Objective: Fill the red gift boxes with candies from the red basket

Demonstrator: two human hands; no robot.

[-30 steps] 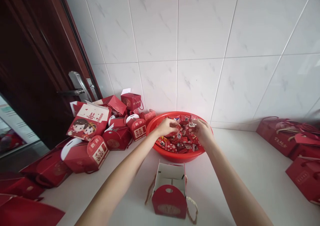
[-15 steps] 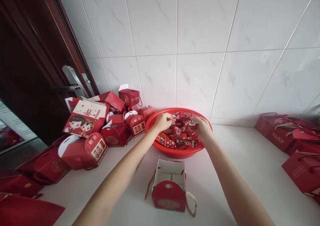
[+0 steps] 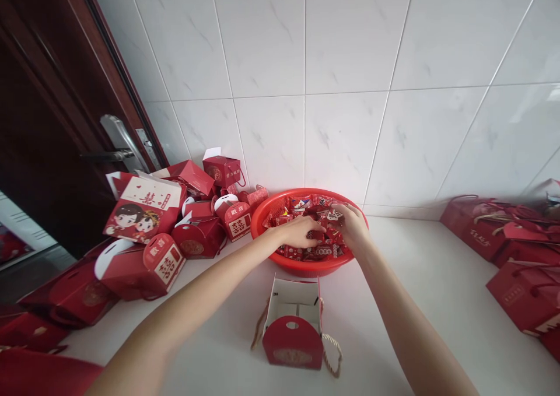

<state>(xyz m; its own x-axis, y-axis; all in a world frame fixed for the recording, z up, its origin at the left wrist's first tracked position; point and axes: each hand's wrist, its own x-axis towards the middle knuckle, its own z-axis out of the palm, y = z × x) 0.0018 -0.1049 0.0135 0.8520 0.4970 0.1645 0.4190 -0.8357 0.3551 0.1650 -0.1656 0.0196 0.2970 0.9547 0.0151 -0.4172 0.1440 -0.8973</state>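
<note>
Both of my hands are inside a red plastic basket (image 3: 259, 221) heaped with small red-wrapped candies (image 3: 301, 202). My left hand (image 3: 300, 232) reaches across the middle of the heap, its thumb and fingers curled round a red-wrapped candy. At the basket's right side, my right hand (image 3: 353, 224) pinches a candy in a red and white wrapper (image 3: 333, 215). Below the basket, close to me, stands a red gift box (image 3: 293, 343) with its top open, a white inside and a twisted rope handle (image 3: 335, 355) hanging at its right.
Several red gift boxes (image 3: 144, 265) are piled on the left, one printed with two cartoon figures (image 3: 146, 206). More red boxes (image 3: 476, 232) stand at the right. A white tiled wall (image 3: 341, 139) rises behind the basket; a dark door (image 3: 52, 93) is at the left.
My left hand has moved right and down from the basket's left part into the middle of the candies. My right hand stays near the right rim with its candy. The view has shifted slightly.
</note>
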